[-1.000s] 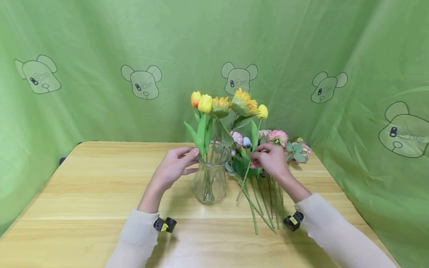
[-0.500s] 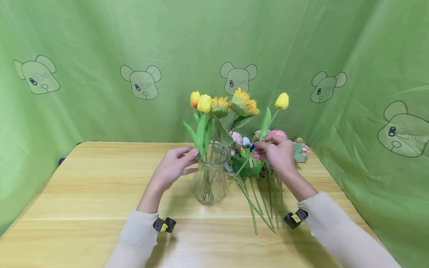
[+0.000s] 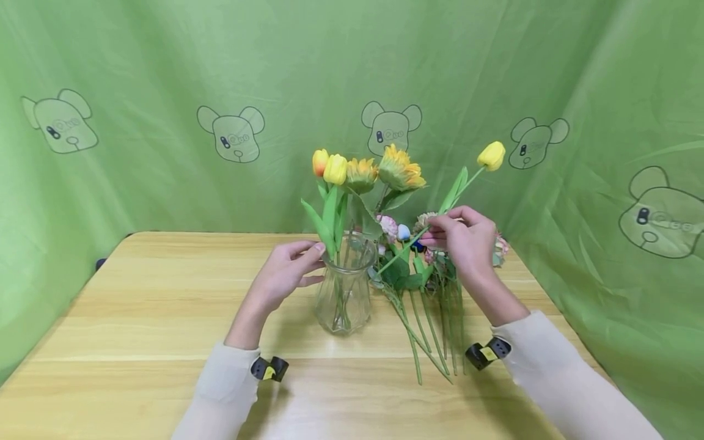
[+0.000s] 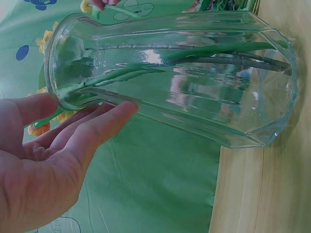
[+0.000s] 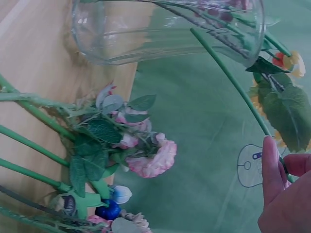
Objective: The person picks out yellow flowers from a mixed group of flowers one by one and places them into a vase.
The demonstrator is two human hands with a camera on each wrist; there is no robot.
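Observation:
My left hand (image 3: 280,276) rests against the neck of a clear glass vase (image 3: 345,299); its thumb touches the rim and its fingers lie fairly straight along the glass (image 4: 194,92). Standing in the vase are an orange-red tulip (image 3: 320,163), a yellow tulip (image 3: 335,170) and two sunflowers (image 3: 401,168). To the right, my right hand (image 3: 470,241) pinches another yellow tulip (image 3: 491,156) by its green stem (image 5: 233,80) between thumb and fingers. This tulip tilts, bloom up to the right, lower stem end pointing down-left toward the vase, outside it.
Right of the vase lies a pile of flowers: pink-and-white blooms (image 5: 153,158), a pale blue tulip (image 3: 404,232) and a dark blue one (image 5: 108,209), with green stems (image 3: 414,342) pointing toward the front of the wooden table (image 3: 165,318). Green curtains (image 3: 297,73) surround the table.
My right hand has moved up and right with the yellow tulip, which has swung from nearly upright to a strong tilt. The left hand and the vase have stayed put.

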